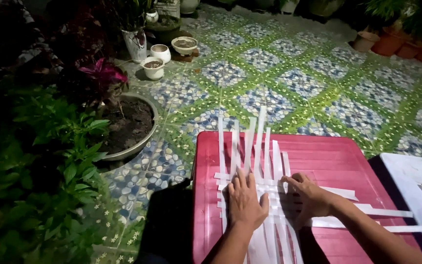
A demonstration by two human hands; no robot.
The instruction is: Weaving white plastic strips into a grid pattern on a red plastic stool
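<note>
Red table (338, 161) bears woven white strips (257, 146); left hand (244, 203) flat, right hand (311, 195) pinching one crosswise strip

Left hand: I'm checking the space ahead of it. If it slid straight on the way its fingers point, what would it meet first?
The left hand lies flat on the woven white paper strips, fingers pointing away. It would run along those loose upright strips, then probably reach the red table's far edge.

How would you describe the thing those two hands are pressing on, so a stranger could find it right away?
Look for the red table on the tiled patio. On its left half lies a mat of white paper strips, woven crosswise, with the left hand flat on it and the right hand beside. Unlike the plain white board at the table's right, it has loose strip ends fanning outwards.
</note>
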